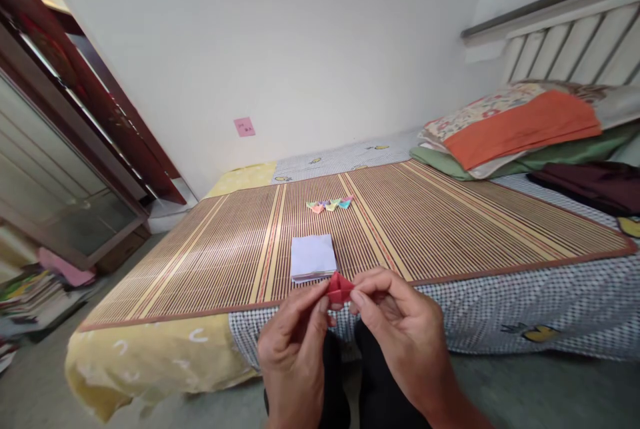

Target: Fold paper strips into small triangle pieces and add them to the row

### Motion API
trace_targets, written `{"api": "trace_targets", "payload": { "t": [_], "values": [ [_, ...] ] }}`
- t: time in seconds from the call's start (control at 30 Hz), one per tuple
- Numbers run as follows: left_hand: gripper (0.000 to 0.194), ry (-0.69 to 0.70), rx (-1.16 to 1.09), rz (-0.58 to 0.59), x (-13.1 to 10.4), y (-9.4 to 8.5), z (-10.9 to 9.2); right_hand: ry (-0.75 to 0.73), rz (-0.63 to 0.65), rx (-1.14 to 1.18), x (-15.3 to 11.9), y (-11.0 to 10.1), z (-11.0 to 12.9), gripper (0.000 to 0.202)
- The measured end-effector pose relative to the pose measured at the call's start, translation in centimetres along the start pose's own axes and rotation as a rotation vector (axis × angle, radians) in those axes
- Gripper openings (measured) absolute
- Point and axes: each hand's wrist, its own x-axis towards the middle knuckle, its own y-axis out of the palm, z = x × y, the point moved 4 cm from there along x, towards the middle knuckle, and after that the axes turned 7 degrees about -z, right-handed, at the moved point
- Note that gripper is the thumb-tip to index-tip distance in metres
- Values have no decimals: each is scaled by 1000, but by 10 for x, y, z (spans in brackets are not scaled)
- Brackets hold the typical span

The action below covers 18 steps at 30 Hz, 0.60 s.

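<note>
Between my two hands is a small red folded paper, creased into a pointed, diamond-like shape. My left hand pinches its left corner between thumb and fingers. At its right corner, the thumb and index finger of my right hand are closed on the paper. Just beyond it, a stack of square whitish paper sheets lies on the striped bamboo mat. Farther back on the mat sits a row of small folded paper pieces in several pastel colours.
The mat covers a bed with a checked sheet and yellow cloth. Folded bedding with an orange cover is piled at the right, near dark clothing. A pink note is on the wall. Books lie at the left.
</note>
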Motion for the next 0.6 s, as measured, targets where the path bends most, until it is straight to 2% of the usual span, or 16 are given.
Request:
{"api": "trace_targets", "payload": {
  "t": [0.13, 0.37, 0.6],
  "values": [
    [23, 106, 109, 0, 0, 1, -3, 25, 7, 15, 1, 0, 1, 9],
    [19, 61, 52, 35, 0, 4, -1, 11, 22, -41, 0, 0, -4, 7],
    [25, 162, 150, 8, -1, 3, -7, 61, 32, -35, -1, 4, -5, 12]
  ]
}}
